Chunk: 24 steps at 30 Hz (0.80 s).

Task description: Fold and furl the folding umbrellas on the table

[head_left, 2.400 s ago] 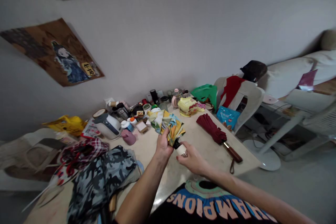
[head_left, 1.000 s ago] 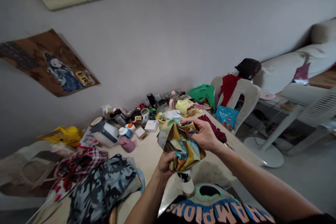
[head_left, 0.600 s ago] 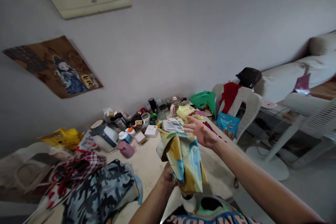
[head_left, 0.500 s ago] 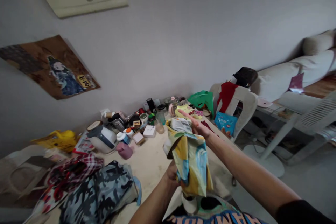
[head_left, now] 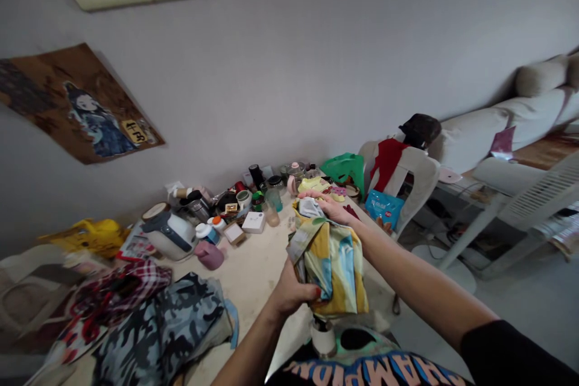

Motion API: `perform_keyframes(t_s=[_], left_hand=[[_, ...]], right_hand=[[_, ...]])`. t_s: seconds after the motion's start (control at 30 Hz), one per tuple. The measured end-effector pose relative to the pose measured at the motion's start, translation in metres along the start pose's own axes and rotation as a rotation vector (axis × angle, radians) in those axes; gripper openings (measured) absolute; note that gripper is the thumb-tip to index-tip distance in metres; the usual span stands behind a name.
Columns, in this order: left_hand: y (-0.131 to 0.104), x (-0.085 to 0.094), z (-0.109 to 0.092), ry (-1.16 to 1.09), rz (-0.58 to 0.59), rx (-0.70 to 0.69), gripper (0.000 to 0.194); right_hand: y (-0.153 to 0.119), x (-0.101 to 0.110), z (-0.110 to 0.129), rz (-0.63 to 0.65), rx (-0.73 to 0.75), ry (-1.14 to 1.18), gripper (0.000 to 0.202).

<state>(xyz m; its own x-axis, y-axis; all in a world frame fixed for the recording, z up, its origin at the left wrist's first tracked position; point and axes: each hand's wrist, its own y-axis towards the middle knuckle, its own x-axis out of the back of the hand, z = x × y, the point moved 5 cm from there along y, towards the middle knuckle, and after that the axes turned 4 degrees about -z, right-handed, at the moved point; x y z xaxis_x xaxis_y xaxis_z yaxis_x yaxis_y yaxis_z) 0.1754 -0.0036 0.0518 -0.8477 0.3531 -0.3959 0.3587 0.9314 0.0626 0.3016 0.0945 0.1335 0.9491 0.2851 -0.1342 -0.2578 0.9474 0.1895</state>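
Observation:
Between my hands is a folding umbrella (head_left: 337, 265) with loose, pleated yellow, blue and white cloth and a greyish underside at the top edge. Its short white handle (head_left: 322, 339) points toward my body, below the cloth. My left hand (head_left: 294, 291) grips the near left side of the folds, thumb lying across them. At the far end, my right hand (head_left: 332, 210) bends over the upper edge of the cloth; some of its fingertips are hidden.
Below is a pale table (head_left: 253, 277). Along the wall stand a kettle (head_left: 174, 235), a pink jug (head_left: 209, 255), a white box (head_left: 254, 222) and several jars and cups. Camouflage cloth (head_left: 167, 319) lies at left. A chair (head_left: 416, 187) and a fan (head_left: 543, 193) are on the right.
My right hand's stretched fingers have come down over the cloth's upper edge. My left hand has shifted, bringing its thumb into view across the folds. The cloth looks more gathered, and the view has shifted slightly.

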Motion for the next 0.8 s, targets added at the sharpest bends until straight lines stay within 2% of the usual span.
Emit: perform_keyframes(t_s=[0.07, 0.17, 0.3, 0.43, 0.57, 0.63, 0.7, 0.73, 0.8], left_hand=[[-0.002, 0.001, -0.005, 0.147, -0.044, -0.039, 0.095], [-0.009, 0.002, -0.004, 0.387, -0.181, -0.068, 0.086], [-0.018, -0.008, -0.005, 0.56, -0.362, -0.139, 0.085], [-0.017, -0.017, -0.005, 0.577, -0.422, -0.103, 0.085], [-0.013, -0.015, -0.001, 0.474, -0.437, -0.095, 0.094], [-0.012, -0.013, 0.0, 0.41, -0.428, -0.108, 0.098], [-0.012, -0.01, 0.002, 0.361, -0.429, -0.103, 0.1], [-0.012, -0.01, 0.004, 0.337, -0.428, -0.097, 0.1], [-0.013, -0.009, 0.006, 0.284, -0.418, -0.087, 0.101]], right_hand=[[0.0, -0.005, 0.002, 0.02, -0.003, 0.025, 0.035], [0.003, -0.009, 0.001, 0.025, -0.016, -0.017, 0.034], [0.009, -0.006, -0.004, -0.044, 0.003, -0.145, 0.03], [0.013, 0.0, -0.009, -0.077, 0.039, -0.199, 0.023], [0.015, 0.008, -0.007, -0.087, 0.004, -0.243, 0.024], [0.011, 0.019, 0.006, -0.189, 0.055, -0.207, 0.03], [-0.002, 0.025, 0.03, -0.236, 0.201, -0.236, 0.031], [-0.011, 0.021, 0.042, -0.18, 0.288, -0.316, 0.029], [-0.032, 0.002, 0.059, 0.097, 0.408, -0.583, 0.025]])
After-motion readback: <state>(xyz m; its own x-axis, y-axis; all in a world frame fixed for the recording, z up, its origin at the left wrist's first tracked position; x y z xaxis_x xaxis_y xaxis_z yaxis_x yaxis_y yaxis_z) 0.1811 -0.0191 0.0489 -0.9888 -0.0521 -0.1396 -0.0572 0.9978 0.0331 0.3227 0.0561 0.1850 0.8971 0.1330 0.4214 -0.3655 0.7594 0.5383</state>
